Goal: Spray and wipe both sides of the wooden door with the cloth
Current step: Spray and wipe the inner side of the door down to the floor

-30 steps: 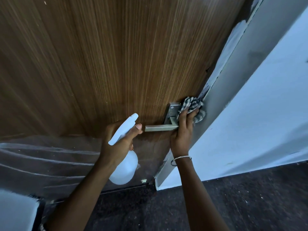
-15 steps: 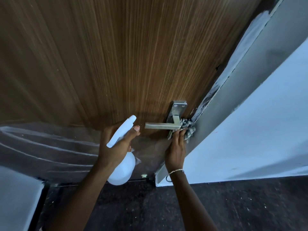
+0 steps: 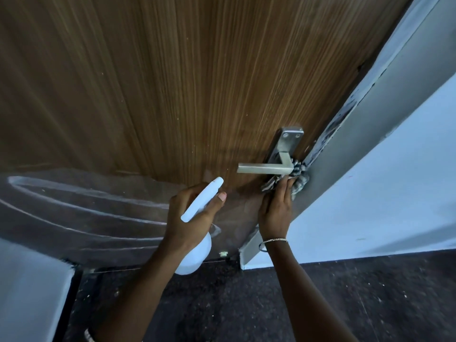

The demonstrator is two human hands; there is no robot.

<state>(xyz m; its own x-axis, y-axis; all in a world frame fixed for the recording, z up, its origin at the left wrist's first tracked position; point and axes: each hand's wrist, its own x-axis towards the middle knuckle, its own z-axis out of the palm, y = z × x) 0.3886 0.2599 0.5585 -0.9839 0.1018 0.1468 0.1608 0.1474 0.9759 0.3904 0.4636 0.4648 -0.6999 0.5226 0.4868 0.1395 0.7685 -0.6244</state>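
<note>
L hand [image 3: 190, 219] grips bottle [image 3: 195, 261]; R hand [image 3: 276, 211], fingers flat, presses cloth [image 3: 300, 185] on door [image 3: 172, 82] by handle [image 3: 261, 168]

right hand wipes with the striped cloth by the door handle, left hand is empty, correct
No: in the head view the left hand grips a white spray bottle. The right hand does press the striped cloth by the door handle.

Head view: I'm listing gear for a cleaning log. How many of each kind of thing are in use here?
Spray bottle: 1
Cloth: 1
Door handle: 1
Wooden door: 1
Total: 4
</note>
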